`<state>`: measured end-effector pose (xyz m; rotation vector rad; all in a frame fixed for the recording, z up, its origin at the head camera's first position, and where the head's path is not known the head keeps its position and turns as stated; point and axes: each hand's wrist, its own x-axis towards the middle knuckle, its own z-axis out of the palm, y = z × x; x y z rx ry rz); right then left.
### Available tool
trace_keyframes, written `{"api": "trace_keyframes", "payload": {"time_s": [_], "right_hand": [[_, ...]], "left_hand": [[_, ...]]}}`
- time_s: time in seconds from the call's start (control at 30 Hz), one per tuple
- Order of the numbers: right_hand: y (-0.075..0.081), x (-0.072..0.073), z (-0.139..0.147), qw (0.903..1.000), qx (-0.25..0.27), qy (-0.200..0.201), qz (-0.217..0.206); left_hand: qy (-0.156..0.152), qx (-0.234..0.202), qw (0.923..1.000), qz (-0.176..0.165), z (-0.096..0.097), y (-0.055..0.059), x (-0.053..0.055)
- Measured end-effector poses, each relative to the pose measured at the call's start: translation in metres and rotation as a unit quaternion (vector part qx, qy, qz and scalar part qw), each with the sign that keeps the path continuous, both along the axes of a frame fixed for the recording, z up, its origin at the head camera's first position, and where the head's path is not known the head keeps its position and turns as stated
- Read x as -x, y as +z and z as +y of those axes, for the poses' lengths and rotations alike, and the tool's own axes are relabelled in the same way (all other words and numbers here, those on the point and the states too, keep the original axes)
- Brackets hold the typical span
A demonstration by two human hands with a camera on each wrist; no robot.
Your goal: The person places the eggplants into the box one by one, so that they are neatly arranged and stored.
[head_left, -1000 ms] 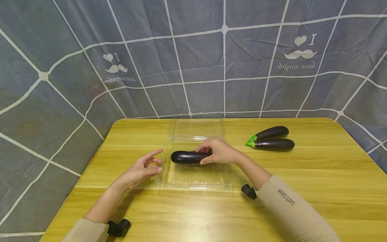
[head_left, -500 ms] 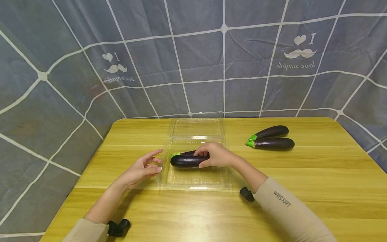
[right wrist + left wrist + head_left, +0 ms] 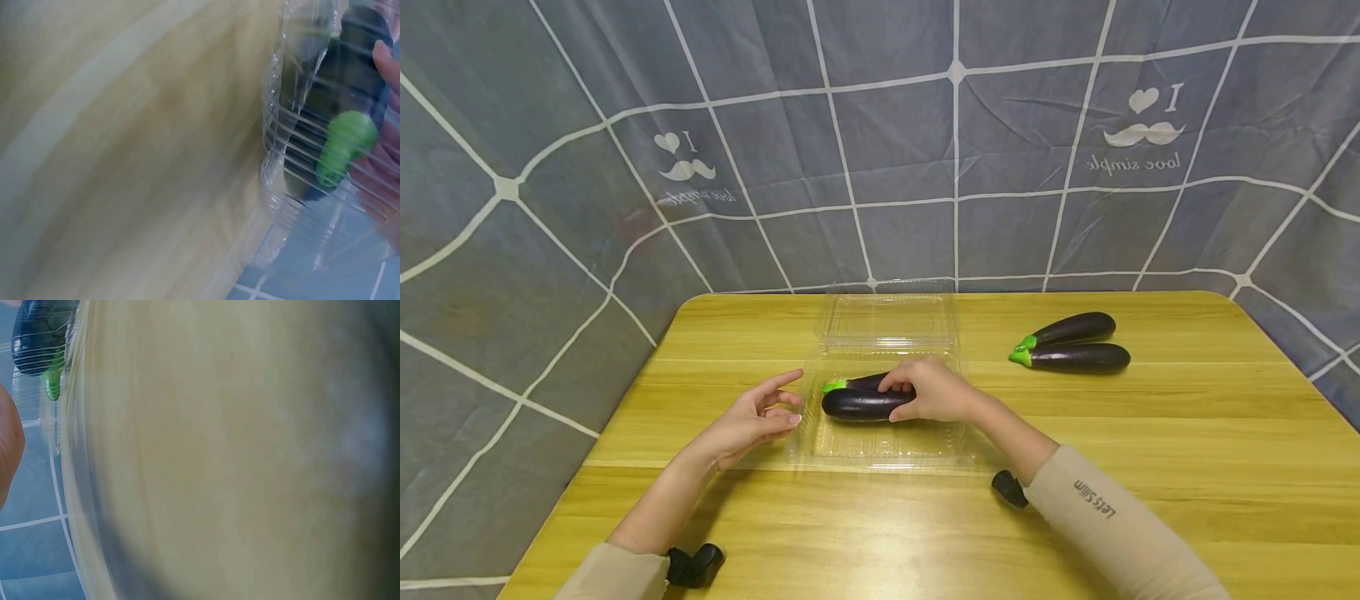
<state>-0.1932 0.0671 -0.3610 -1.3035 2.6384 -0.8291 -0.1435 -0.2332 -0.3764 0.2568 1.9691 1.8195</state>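
A clear plastic clamshell container (image 3: 880, 461) lies opened on the table, its lid (image 3: 891, 317) folded back. My right hand (image 3: 936, 390) grips a dark purple eggplant (image 3: 857, 406) inside the base; its green stem (image 3: 350, 134) shows through the plastic in the right wrist view. Just behind it another eggplant (image 3: 867, 382) lies in the base, stem to the left and partly covered by the held one. My left hand (image 3: 752, 425) is beside the container's left wall, fingers loosely bent and holding nothing, thumb tip right at the rim.
Two more eggplants (image 3: 1075, 329) lie side by side at the back right of the wooden table (image 3: 1187, 467), green stems pointing left. A grey curtain (image 3: 895, 150) with white lines hangs behind and to the left. Black wrist cameras (image 3: 696, 567) sit at both forearms.
My right hand has brought the held eggplant slightly toward me and lower, so the eggplant behind it and its green stem have come into sight. The left hand has stayed still.
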Motion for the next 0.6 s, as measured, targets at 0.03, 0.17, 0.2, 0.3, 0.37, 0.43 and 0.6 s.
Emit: {"api": "trace_keyframes", "payload": {"time_s": [0.03,0.17,0.2,0.3,0.37,0.43,0.6], "right_hand": [[-0.0002,-0.0006,-0.0004,1.0000,0.000,0.000,0.002],[-0.0014,-0.0027,-0.0017,0.9999,-0.004,0.004,0.009],[-0.0017,-0.0031,-0.0019,0.9999,-0.006,0.005,0.010],[-0.0025,-0.0041,-0.0029,0.9998,-0.013,0.008,0.015],[-0.0028,-0.0045,-0.0032,0.9996,-0.017,0.007,0.019],[-0.0032,-0.0048,-0.0032,0.9996,-0.019,0.006,0.021],[-0.0040,-0.0058,-0.0022,0.9997,-0.020,0.006,0.012]], "left_hand": [[0.000,0.000,1.0000,0.000,0.0000,-0.0001,0.0001],[0.000,0.000,1.0000,-0.001,-0.0003,-0.0006,0.0005],[0.000,0.000,1.0000,-0.001,-0.0004,-0.0007,0.0006],[0.002,0.001,1.0000,-0.002,-0.0006,-0.0012,0.0007],[0.002,0.002,1.0000,-0.001,-0.0007,-0.0012,0.0008],[0.001,0.001,1.0000,0.000,-0.0008,-0.0013,0.0009],[-0.001,-0.003,1.0000,0.000,-0.0010,-0.0011,0.0008]]}}
